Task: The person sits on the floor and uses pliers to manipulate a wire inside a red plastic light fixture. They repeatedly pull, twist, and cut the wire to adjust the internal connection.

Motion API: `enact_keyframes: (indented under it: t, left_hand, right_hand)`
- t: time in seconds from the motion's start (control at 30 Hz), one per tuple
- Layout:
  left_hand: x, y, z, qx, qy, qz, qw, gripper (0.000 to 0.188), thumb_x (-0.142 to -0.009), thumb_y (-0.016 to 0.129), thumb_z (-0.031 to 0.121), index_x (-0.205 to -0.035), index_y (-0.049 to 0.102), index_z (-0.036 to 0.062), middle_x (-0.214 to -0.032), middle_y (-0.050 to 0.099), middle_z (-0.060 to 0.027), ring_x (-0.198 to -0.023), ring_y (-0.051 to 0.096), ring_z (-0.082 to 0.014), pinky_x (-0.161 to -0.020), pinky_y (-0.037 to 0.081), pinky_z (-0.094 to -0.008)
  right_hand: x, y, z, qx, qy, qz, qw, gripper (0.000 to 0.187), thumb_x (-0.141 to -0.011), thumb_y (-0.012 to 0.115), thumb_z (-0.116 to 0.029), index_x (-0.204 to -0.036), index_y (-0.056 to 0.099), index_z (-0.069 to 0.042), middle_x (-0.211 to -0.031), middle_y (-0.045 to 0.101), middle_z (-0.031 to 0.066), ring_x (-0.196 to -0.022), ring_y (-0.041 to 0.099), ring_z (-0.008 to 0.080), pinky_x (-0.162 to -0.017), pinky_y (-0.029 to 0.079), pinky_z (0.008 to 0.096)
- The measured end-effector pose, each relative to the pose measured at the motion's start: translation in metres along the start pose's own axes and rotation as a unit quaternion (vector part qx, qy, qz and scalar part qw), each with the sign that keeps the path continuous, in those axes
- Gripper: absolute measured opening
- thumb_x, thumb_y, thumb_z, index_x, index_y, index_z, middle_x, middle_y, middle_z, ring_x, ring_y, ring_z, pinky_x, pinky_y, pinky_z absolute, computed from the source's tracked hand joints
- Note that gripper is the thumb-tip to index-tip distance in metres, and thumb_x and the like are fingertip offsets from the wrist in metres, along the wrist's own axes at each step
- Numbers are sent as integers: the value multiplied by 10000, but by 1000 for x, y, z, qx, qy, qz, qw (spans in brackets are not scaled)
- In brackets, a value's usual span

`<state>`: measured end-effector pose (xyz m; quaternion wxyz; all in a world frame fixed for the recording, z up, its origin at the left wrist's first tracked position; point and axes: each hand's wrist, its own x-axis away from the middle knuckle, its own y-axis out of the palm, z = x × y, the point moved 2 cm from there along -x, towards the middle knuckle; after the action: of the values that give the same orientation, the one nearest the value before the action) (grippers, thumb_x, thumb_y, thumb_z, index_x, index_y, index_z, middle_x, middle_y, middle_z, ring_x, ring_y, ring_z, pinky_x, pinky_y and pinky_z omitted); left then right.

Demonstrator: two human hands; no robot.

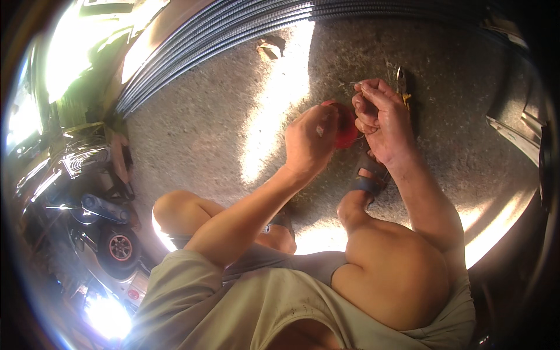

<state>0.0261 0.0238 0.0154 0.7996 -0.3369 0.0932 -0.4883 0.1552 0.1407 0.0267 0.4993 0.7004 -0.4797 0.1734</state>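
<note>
My left hand (312, 137) is closed at the edge of a red round object (346, 127), its back toward me. Fingers hide much of that object, so its kind cannot be made out. My right hand (382, 119) is just right of it, fingers curled and thumb pinched on a thin wire-like piece (354, 83) whose pale end sticks out to the left. Beyond the right hand a pair of pliers (401, 81) with yellow on the handles (408, 101) lies on the ground, partly covered by that hand.
A bundle of ribbed steel bars (227, 34) curves across the far side. A crumpled brown scrap (269, 50) lies on the rough concrete floor (192, 128). At left are a small wheel (120, 248) and clutter. Pale flat pieces (513, 137) stand at right. My sandalled foot (368, 175) is below my hands.
</note>
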Motion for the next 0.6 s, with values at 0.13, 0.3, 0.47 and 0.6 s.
enact_keyframes:
  t: [0.13,0.3,0.47,0.6]
  left_hand:
    - [-13,-24,5,33,40,33,998,123,-998,699,107,-1102,744,61,-969,769,-99,-794,724,-225,-734,575,-370]
    - [-35,-31,0,46,55,-14,997,262,-936,718,42,-1197,691,37,-1087,748,-146,-919,742,-292,-805,592,-405]
    - [-45,-15,-4,41,127,-159,978,650,-895,782,131,-1485,514,80,-1410,594,-195,-1203,665,-352,-999,573,-447]
    - [-50,-4,2,-37,208,-213,954,1036,-803,891,309,-1650,320,141,-1579,437,-208,-1425,501,-411,-1164,475,-519]
  right_hand:
    - [16,23,-27,103,-64,-34,992,75,-1077,595,-129,-1077,649,-76,-752,577,14,-552,355,24,-489,262,210]
    - [21,29,-46,221,-129,-75,964,73,-1073,603,-125,-1075,655,-74,-721,567,-5,-579,388,7,-488,244,197]
    - [14,29,-55,253,-150,-84,952,77,-1073,603,-122,-1076,653,-63,-713,562,-17,-580,404,7,-487,246,196]
    - [23,43,-77,294,-142,-107,939,76,-1060,600,-101,-999,637,-78,-690,564,-24,-604,465,24,-520,310,212]
